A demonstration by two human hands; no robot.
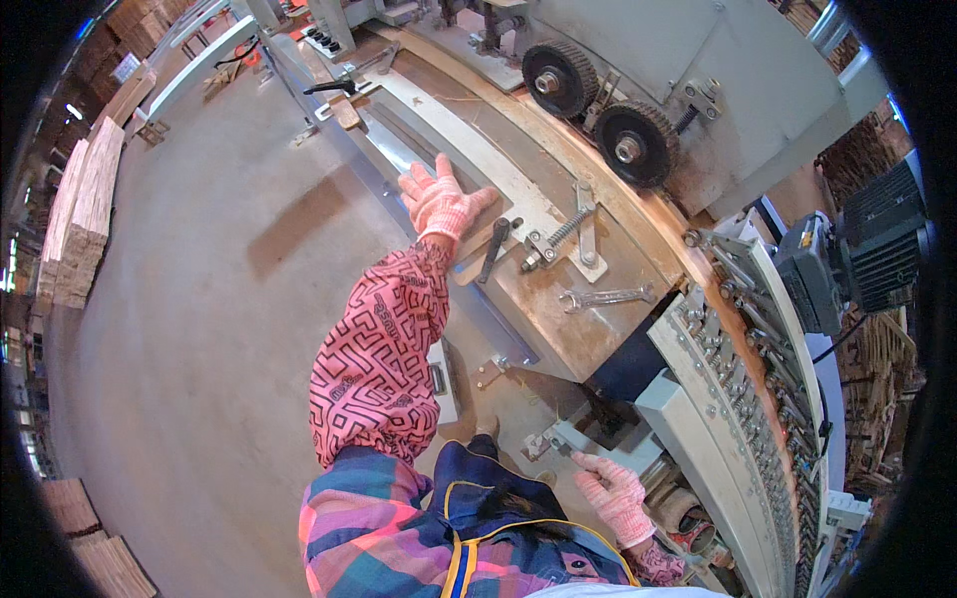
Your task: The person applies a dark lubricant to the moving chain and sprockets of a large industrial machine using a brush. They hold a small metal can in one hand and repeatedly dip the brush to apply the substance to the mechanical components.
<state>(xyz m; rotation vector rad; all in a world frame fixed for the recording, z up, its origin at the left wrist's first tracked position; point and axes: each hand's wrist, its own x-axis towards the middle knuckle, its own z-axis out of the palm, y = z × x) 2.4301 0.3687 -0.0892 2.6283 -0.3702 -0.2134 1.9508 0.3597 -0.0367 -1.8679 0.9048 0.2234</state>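
Observation:
My left hand, in a pink knit glove, lies with fingers spread on the metal plate along the machine's near edge. Beside its thumb is a black clamp lever. Farther right sit a spring-loaded bracket and a loose wrench on the machine table. My right hand, also gloved, is low by the machine's side, its fingers curled. Its fingertips are close to a small metal fitting; whatever they may hold is too small to make out.
Two black ridged feed wheels stand over a wooden strip running along the machine. A curved roller conveyor bends down at right, near a dark motor. Stacked boards lie at far left on the concrete floor.

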